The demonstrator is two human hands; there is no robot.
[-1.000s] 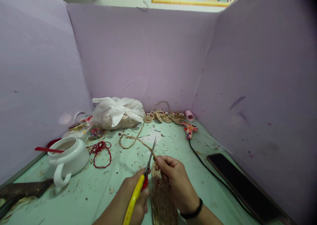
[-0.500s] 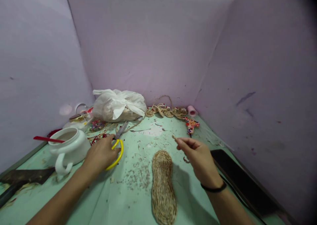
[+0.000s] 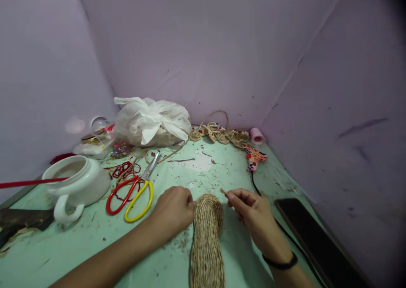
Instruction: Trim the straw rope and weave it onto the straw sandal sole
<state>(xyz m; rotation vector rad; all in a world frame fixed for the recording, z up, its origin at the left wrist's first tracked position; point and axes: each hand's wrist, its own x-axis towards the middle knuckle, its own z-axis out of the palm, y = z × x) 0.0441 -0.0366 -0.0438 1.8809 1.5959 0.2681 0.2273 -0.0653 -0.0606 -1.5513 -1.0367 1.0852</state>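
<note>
Woven sole lies between the two grips, nearer the left

The right hand (image 3: 253, 216) has its grip pinched on a short straw strand (image 3: 224, 193), whose tip pokes out past the fingertips towards the left. The woven sole (image 3: 207, 241) lies flat on the surface (image 3: 152, 273), to the left of that grip, its rounded far end about level with the strand tip and a small gap short of it. Its long axis runs from that far end back towards the person, passing between the two wrists.

The left hand (image 3: 176, 207) is the nearer one: its grip is curled in at the sole's left edge and seems to touch it. The fingertips are turned away, so I cannot tell whether they hold anything. The scissors (image 3: 146, 176) lie out of hand, left of the left grip.

The sole's near end is cut off by the lower edge of the view. The rest of the strand is lost inside the right grip, and a small dark bit under those fingers is too blurred to make out.
</note>
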